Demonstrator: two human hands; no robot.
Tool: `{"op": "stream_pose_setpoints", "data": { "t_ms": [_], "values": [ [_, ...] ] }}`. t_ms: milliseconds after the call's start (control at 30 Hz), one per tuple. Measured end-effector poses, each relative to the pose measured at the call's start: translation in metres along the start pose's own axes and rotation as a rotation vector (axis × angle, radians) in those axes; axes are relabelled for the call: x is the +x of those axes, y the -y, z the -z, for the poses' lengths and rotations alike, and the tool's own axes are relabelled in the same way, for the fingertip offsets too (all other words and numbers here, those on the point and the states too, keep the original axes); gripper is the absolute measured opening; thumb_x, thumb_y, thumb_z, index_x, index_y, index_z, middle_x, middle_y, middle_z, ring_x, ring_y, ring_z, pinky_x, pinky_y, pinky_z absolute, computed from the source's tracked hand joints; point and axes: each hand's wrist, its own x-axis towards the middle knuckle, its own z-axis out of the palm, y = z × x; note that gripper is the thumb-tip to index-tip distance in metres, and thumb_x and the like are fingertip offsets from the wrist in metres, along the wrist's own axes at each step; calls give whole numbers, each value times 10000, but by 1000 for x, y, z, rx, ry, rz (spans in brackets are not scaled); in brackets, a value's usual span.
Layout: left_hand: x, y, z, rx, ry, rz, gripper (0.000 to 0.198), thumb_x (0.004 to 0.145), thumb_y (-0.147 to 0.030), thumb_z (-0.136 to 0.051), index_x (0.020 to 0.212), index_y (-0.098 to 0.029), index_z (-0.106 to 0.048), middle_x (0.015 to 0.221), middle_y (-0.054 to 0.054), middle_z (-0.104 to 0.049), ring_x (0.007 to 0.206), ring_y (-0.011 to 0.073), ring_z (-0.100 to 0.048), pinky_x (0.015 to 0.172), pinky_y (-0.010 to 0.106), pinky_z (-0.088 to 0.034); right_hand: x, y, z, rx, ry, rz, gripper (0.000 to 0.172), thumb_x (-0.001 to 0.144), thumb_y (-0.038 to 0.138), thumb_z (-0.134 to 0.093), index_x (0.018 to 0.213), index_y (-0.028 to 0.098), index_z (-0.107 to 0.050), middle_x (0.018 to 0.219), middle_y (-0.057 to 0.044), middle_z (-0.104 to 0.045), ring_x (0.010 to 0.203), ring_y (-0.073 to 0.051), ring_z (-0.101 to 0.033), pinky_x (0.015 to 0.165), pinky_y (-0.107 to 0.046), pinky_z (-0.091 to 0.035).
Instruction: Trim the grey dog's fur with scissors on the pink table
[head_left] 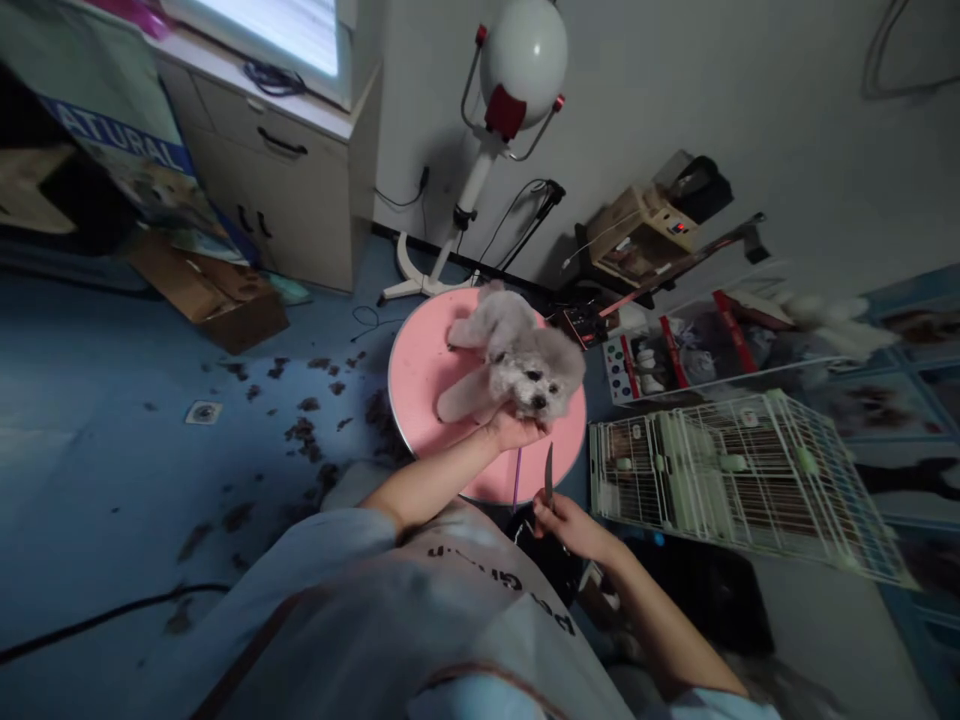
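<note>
A small light-grey, fluffy dog (517, 340) stands on a round pink grooming table (420, 385), its head turned toward me. My left hand (519, 428) holds the dog from below, cupped under its chin; some of the fingers are hidden by fur. Lower and to the right, my right hand (564, 522) is closed around the handles of a pair of scissors (550, 468). Their blades look together and point up toward the dog's chin, apart from the fur. A thin purple strip (517, 476) lies over the table's near edge, between my hands.
Dark hair clumps (304, 432) litter the blue floor at left. A white stand dryer (525, 60) rises behind the table. Wire cages (727, 475) stand close at right, below a shelf of supplies (697, 350). A cardboard box (217, 300) sits by the cabinet (300, 210).
</note>
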Motion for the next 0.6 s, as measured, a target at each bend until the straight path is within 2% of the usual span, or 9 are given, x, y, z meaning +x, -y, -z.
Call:
{"op": "stream_pose_setpoints", "data": {
  "t_ms": [67, 100, 167, 300, 433, 600],
  "values": [
    [-1, -3, 0, -61, 8, 33, 176, 958, -240, -453, 863, -113, -531, 795, 53, -610, 709, 125, -507, 702, 259, -332, -17, 26, 1, 170, 247, 85, 391, 832, 517, -711, 960, 203, -517, 928, -50, -662, 863, -179, -640, 810, -328, -513],
    [-1, -4, 0, -84, 6, 41, 180, 960, -247, -459, 861, -117, -533, 781, 45, -608, 707, 124, -509, 703, 261, -333, -22, 38, 3, 230, 331, 99, 419, 790, 480, -766, 976, 201, -515, 972, -52, -652, 897, -177, -639, 821, -328, -516],
    [1, -7, 3, -119, -5, 47, 192, 972, -268, -454, 874, -130, -545, 754, 35, -602, 712, 128, -515, 702, 265, -330, -24, 61, 11, 242, 404, 78, 397, 757, 408, -802, 945, 192, -527, 952, -35, -638, 867, -157, -631, 801, -310, -518],
    [8, -8, 10, -144, -5, 77, 206, 984, -271, -442, 984, -140, -601, 765, 51, -611, 741, 141, -521, 705, 268, -329, -9, 93, 42, 18, 378, 68, 259, 777, 329, -756, 879, 168, -580, 831, -3, -633, 735, -121, -590, 709, -263, -499],
    [11, -9, 9, -107, 6, 8, 223, 990, -274, -450, 1019, -140, -627, 796, 56, -624, 729, 125, -491, 739, 272, -348, 3, 111, 72, -107, 332, 65, 240, 740, 294, -748, 894, 156, -625, 821, -4, -645, 708, -122, -586, 665, -253, -491],
    [15, -16, 6, 77, 43, -13, 250, 1003, -298, -454, 1001, -132, -640, 752, 72, -592, 725, 126, -454, 768, 271, -368, 4, 126, 87, -152, 331, 40, 256, 735, 321, -745, 901, 149, -652, 819, -15, -668, 718, -130, -609, 697, -270, -511]
  ]
}}
